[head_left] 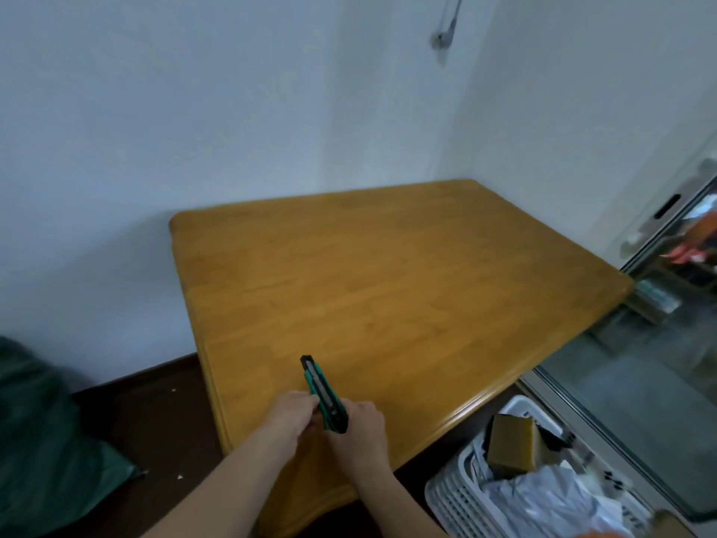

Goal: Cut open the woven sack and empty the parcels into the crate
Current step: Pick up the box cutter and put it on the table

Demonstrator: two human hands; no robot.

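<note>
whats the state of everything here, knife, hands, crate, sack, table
utility knife: held over the table's near edge by both hands, tip pointing away; blade too blurred to tell if out
left hand: closed on the knife
right hand: closed on the knife's rear end
white crate: on the floor right of the table, already holding parcels
green sack: lying on the floor at left
wooden table: top bare

A green-and-black utility knife (324, 394) lies over the honey-brown wood-grain desk (388, 289). A white slatted plastic crate (458, 495) holds an olive-brown cardboard parcel (512, 444) and grey-white plastic bags (551, 498). A dark green woven sack (42, 432) sits on the dark brown floor (155, 421).
</note>
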